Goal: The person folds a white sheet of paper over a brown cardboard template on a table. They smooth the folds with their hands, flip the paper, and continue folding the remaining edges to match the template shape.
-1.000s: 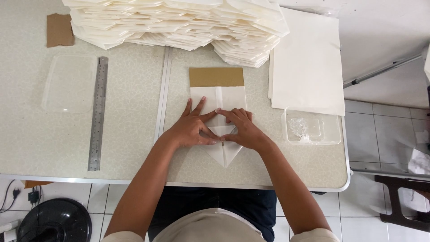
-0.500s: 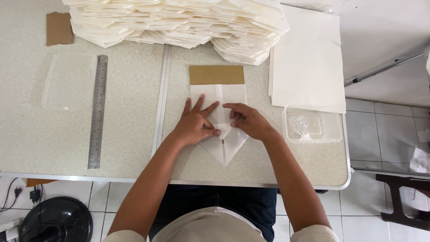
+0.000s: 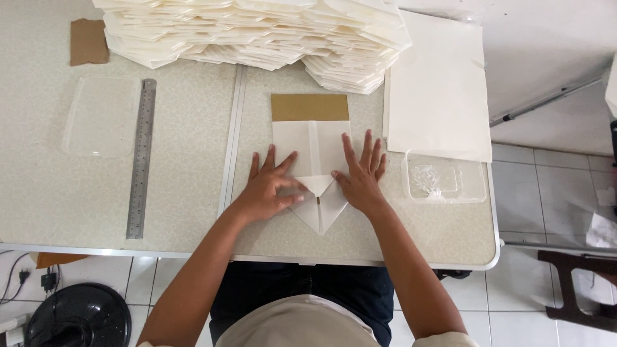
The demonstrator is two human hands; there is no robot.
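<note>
folded paper (image 3: 313, 144) beneath left hand (image 3: 268, 189), right hand (image 3: 360, 177)

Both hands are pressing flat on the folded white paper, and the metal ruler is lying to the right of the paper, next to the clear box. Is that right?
Not quite. The head view shows the metal ruler lying to the left of the folded white paper, far from the clear box. The rest holds: the left hand and the right hand both press flat on the paper.

We press our left hand (image 3: 268, 186) and right hand (image 3: 360, 175) flat on a folded white paper (image 3: 312, 151) whose lower end forms a point, with a brown cardboard strip (image 3: 309, 106) at its top. On the tabletop (image 3: 186, 160) lie a steel ruler (image 3: 141, 157), a stack of folded papers (image 3: 257, 32) and a clear plastic tray (image 3: 445, 177).
</note>
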